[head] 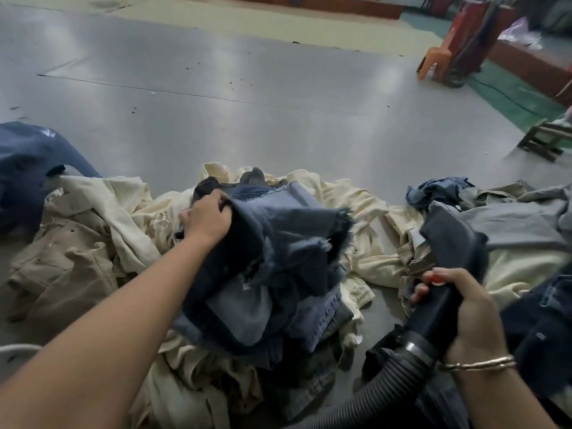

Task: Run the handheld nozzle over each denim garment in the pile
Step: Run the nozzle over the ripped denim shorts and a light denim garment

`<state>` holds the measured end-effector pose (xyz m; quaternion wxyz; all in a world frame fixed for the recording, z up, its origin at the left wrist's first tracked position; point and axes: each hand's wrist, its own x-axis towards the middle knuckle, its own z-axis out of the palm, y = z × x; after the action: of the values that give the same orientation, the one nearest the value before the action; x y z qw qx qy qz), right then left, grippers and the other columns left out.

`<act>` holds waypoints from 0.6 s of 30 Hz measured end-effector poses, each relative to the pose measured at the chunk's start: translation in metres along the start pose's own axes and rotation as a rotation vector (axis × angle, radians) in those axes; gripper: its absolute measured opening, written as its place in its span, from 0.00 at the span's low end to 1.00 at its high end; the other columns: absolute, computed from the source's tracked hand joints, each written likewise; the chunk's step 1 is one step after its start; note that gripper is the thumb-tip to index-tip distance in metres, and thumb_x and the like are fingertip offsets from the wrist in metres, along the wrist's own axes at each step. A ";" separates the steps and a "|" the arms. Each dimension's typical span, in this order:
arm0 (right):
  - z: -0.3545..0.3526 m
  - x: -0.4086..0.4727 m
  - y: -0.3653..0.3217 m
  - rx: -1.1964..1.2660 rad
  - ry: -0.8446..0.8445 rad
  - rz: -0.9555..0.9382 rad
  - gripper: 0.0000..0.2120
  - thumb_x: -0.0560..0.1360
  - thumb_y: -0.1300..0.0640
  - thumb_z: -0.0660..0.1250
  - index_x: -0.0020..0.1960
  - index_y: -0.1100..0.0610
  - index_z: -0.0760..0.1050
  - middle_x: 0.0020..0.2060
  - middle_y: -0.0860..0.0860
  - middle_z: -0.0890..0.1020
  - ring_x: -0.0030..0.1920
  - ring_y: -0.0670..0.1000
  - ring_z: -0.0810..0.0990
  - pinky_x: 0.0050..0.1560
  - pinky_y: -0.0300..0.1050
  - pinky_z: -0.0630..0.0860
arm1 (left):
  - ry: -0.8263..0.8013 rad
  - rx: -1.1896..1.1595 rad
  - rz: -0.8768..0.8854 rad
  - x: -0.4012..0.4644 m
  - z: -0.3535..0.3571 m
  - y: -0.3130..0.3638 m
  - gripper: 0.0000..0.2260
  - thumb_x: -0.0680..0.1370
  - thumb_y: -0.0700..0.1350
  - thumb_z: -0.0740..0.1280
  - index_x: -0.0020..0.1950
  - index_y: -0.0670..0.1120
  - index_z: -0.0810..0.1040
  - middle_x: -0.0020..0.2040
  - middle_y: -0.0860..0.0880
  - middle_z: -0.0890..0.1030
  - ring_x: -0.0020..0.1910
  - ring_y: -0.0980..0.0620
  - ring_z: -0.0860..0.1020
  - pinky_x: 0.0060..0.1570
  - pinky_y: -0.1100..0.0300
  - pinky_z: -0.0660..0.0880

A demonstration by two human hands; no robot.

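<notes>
Meanwhile left hand (206, 216) grips denim garment (278, 230); right hand (464, 308) holds nozzle (445, 274).

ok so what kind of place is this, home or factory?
Likely a garment workshop or factory floor: a mixed pile of denim garments and cream garments on a wide grey work surface, with a hose-fed nozzle in the right hand.

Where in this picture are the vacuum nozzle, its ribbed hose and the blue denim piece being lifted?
nozzle (455, 243), head view, its dark head.
ribbed hose (376, 397), head view, mid-length.
blue denim piece (278, 230), head view, its folded middle.
</notes>
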<state>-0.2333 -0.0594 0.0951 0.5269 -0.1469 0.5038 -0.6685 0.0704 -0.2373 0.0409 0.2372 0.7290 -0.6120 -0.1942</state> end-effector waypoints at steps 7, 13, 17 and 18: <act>0.008 -0.004 0.007 -0.159 -0.044 0.012 0.03 0.71 0.67 0.63 0.44 0.63 0.70 0.32 0.54 0.75 0.26 0.49 0.74 0.27 0.39 0.74 | -0.186 0.186 -0.227 -0.044 0.031 -0.045 0.12 0.76 0.48 0.62 0.54 0.43 0.77 0.59 0.38 0.78 0.58 0.37 0.75 0.56 0.51 0.72; 0.024 -0.027 0.025 -0.309 -0.144 -0.045 0.08 0.71 0.72 0.63 0.47 0.62 0.71 0.29 0.55 0.75 0.25 0.51 0.73 0.24 0.42 0.72 | -0.533 -0.749 -0.510 -0.065 0.037 -0.021 0.15 0.81 0.46 0.57 0.64 0.42 0.74 0.47 0.44 0.82 0.44 0.47 0.79 0.37 0.58 0.74; 0.021 -0.029 0.021 -0.288 -0.137 -0.064 0.09 0.72 0.72 0.63 0.47 0.61 0.71 0.29 0.55 0.76 0.26 0.51 0.74 0.24 0.41 0.73 | -0.380 -1.188 -0.188 -0.071 0.050 -0.016 0.24 0.77 0.28 0.58 0.70 0.47 0.66 0.58 0.43 0.78 0.46 0.53 0.80 0.38 0.65 0.78; 0.021 -0.028 0.020 -0.275 -0.137 -0.067 0.09 0.71 0.72 0.63 0.48 0.61 0.71 0.29 0.55 0.75 0.26 0.52 0.74 0.24 0.41 0.73 | -0.334 -0.938 -0.117 -0.082 0.061 -0.022 0.29 0.74 0.28 0.63 0.72 0.45 0.61 0.63 0.39 0.73 0.49 0.52 0.78 0.43 0.65 0.78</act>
<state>-0.1955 -0.0455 0.0973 0.5124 -0.2795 0.5485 -0.5987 0.0382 -0.1604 -0.0220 0.4267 0.5359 -0.4466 -0.5755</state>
